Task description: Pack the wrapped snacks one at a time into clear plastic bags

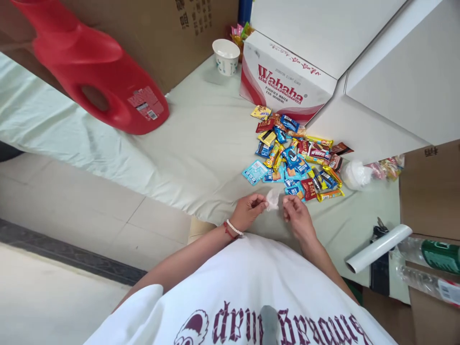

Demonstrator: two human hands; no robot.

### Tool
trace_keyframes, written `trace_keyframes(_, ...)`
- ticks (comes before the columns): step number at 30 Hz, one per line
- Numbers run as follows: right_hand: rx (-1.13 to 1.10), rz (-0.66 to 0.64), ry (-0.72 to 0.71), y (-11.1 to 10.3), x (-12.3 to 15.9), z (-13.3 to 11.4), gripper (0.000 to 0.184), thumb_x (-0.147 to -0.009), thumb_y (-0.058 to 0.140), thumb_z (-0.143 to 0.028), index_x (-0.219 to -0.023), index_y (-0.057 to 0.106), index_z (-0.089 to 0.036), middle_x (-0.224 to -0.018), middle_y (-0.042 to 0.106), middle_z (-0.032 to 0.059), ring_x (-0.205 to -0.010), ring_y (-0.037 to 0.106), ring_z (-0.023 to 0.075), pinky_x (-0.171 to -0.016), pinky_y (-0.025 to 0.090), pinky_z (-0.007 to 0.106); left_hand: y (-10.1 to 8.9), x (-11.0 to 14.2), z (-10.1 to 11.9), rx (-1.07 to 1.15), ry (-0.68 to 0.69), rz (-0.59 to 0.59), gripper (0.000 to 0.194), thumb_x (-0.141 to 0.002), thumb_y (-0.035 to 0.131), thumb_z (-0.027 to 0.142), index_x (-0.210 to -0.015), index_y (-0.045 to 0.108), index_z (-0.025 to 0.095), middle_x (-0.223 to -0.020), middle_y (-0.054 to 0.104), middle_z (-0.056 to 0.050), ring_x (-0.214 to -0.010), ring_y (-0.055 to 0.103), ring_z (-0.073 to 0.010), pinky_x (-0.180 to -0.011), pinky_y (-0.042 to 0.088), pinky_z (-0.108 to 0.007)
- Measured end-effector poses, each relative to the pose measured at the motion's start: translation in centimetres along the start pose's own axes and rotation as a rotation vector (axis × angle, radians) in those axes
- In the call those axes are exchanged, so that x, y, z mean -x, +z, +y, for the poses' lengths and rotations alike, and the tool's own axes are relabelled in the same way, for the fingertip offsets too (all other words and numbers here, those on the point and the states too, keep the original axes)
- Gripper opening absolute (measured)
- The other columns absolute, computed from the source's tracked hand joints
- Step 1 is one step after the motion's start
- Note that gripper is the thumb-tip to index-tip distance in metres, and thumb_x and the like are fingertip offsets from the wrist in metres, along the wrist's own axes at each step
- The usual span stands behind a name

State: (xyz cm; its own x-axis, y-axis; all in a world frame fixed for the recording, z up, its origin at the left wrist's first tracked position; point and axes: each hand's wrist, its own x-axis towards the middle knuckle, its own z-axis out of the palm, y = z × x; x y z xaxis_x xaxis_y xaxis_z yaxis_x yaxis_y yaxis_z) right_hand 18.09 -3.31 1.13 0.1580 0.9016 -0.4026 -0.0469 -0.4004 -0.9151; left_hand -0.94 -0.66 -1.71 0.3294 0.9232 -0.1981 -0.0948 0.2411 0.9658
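A: Start at the clock's centre.
B: Item one: small translucent wrapper point(273, 199), pale, crumpled, held low over the near part of the pale cloth-covered tabletop point(204, 139).
A: Hands?
B: Left hand point(265, 204), at nine o'clock: thumb and fingers pinching the wrapper's left edge; white beaded bracelet point(235, 227) and red bracelet point(229, 231) at the wrist. Right hand point(285, 207), between three and four: fingertips drawn together just beside the wrapper; whether they grip anything, I cannot tell.
A: At one o'clock?
B: One loose heap of snack packets point(292, 155), blue, yellow, red and brown, many overlapping.
A: Further out, twelve o'clock?
B: Wahaha water carton point(287, 86), white and red, behind the heap.
A: Eleven and ten?
B: White paper cup point(226, 57), upright, at eleven; large red jug point(104, 81) with handle and label, at ten.
A: Right side?
B: White bundle point(357, 175) between two and three, near the heap; white roll point(379, 248), lying aslant, and two clear plastic bottles point(419, 280), between three and four.
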Motion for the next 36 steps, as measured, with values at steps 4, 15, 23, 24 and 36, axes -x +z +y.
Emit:
trace_keyframes(4,0.275,-0.183,-0.268,0.8,0.2,-0.3,0.033,-0.082,0.077,-0.049,-0.103,0.068,-0.025,-0.103,0.068,0.0035,-0.094,0.063,0.0196,-0.08,0.054,0.032,-0.9,0.4,0.0,-0.042,0.014,-0.055,0.04,-0.086,0.065,0.057,-0.082,0.067,0.017,-0.067,0.06,0.001,-0.064,0.051,-0.0126,-0.063,0.04,-0.026)
trace_keyframes(15,-0.034,-0.143,-0.118,-0.3,-0.4,-0.5,0.032,-0.082,0.077,-0.053,-0.082,0.064,-0.024,-0.074,0.056,-0.0019,-0.067,0.051,0.0141,-0.063,0.045,0.027,-1.9,0.1,-0.4,0.125,-0.045,0.026,0.049,-0.085,0.063,0.068,-0.079,0.051,0.02,-0.063,0.046,0.006,-0.056,0.037,-0.009,-0.055,0.031,-0.024)
trace_keyframes(23,-0.044,-0.168,-0.065,1.9,-0.6,0.2,0.035,-0.071,0.086,-0.05,-0.085,0.068,-0.024,-0.075,0.062,-0.0019,-0.066,0.053,0.0139,-0.063,0.046,0.027,-1.6,0.3,-0.3,0.081,-0.061,-0.031,0.048,-0.085,0.065,0.066,-0.083,0.058,0.018,-0.069,0.054,0.004,-0.06,0.04,-0.0093,-0.058,0.034,-0.025)
trace_keyframes(24,-0.123,-0.108,-0.048,1.8,-0.9,0.2,0.037,-0.068,0.087,-0.05,-0.085,0.066,-0.024,-0.074,0.061,-0.0027,-0.064,0.051,0.0131,-0.059,0.044,0.026,-1.8,0.4,-0.3,0.09,-0.073,-0.018,0.049,-0.084,0.065,0.066,-0.083,0.058,0.018,-0.069,0.054,0.004,-0.059,0.04,-0.0091,-0.057,0.034,-0.025)
trace_keyframes(36,-0.176,-0.174,-0.036,1.8,-0.5,0.4,0.029,-0.071,0.091,-0.041,-0.08,0.069,-0.023,-0.07,0.06,-0.0049,-0.062,0.05,0.0096,-0.059,0.04,0.023,-1.0,-0.6,0.6,0.087,0.004,0.009,0.043,-0.081,0.074,0.058,-0.078,0.059,0.018,-0.07,0.055,0.002,-0.066,0.048,-0.0109,-0.064,0.039,-0.025)
